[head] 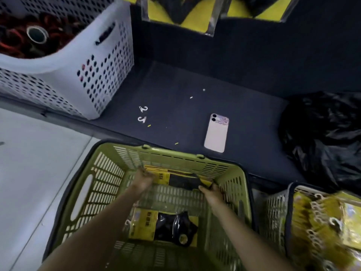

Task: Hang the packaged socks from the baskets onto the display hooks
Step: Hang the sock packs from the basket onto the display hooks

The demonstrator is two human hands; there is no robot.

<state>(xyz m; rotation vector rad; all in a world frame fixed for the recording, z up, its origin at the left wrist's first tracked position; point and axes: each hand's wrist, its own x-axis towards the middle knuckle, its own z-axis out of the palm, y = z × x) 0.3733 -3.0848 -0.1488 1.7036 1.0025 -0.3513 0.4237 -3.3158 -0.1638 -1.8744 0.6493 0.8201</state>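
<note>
Reaching down into the green basket point(175, 155), both hands work at its far wall. The left hand point(143, 178) has its fingers curled over the left end of a stack of sock packs point(181, 180) standing on edge against that wall. The right hand point(212, 192) pinches the stack's right end, thumb & fingers closed on it. Some motion blur at the fingertips, so exact finger placement can't be told. Both forearms come in from the near rim.

One more sock pack point(166, 225), yellow card w/ black socks under clear film, lies flat on the basket floor between the forearms, apart from the stack.

To the right, just beside the green basket, a grey basket point(277, 212) holds yellow packs point(304, 216) w/ white hangers, blurred.

Behind, on the dark shelf point(175, 85): a phone point(216, 133) face down, two loose white hooks point(143, 114) to its left, a black plastic bag point(322, 133) at the right. A white basket point(109, 75) sits at the shelf's left end w/ red & dark items and a tape roll point(37, 34) inside. Hanging packs point(156, 10) show at the top edge, above the shelf.
</note>
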